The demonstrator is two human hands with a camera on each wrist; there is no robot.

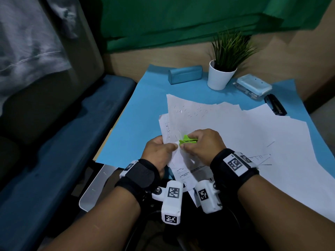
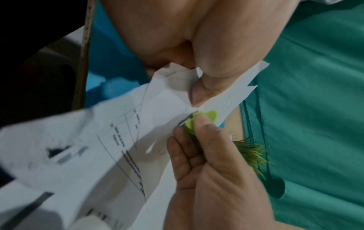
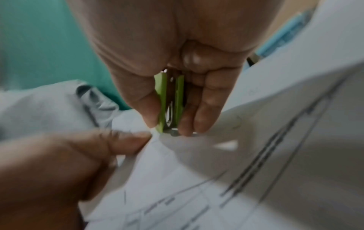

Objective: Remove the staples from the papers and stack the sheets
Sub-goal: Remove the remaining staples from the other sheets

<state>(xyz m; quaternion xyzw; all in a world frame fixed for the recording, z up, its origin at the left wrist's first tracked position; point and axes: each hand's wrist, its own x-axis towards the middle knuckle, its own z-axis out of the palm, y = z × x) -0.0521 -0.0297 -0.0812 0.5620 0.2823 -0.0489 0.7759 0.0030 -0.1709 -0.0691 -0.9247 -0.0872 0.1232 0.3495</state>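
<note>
My left hand (image 1: 173, 147) pinches the corner of a stapled set of printed papers (image 1: 183, 168) and holds it up off the blue mat (image 1: 145, 105). In the left wrist view the thumb and fingers of the left hand (image 2: 197, 84) clamp the crumpled corner of the papers (image 2: 110, 140). My right hand (image 1: 189, 143) grips a green staple remover (image 1: 186, 139) whose metal jaws bite at that corner. From the right wrist the staple remover (image 3: 171, 105) shows squeezed between thumb and fingers, tip at the papers (image 3: 216, 163). Loose staples (image 1: 192, 112) lie on a plain white sheet (image 1: 208, 120) behind.
More white sheets (image 1: 262, 160) are spread over the right of the mat. At the back stand a blue case (image 1: 184, 74), a potted plant (image 1: 220, 77), a light blue box (image 1: 253, 86) and a black stapler (image 1: 275, 106). A blue bench (image 1: 63, 142) runs along the left.
</note>
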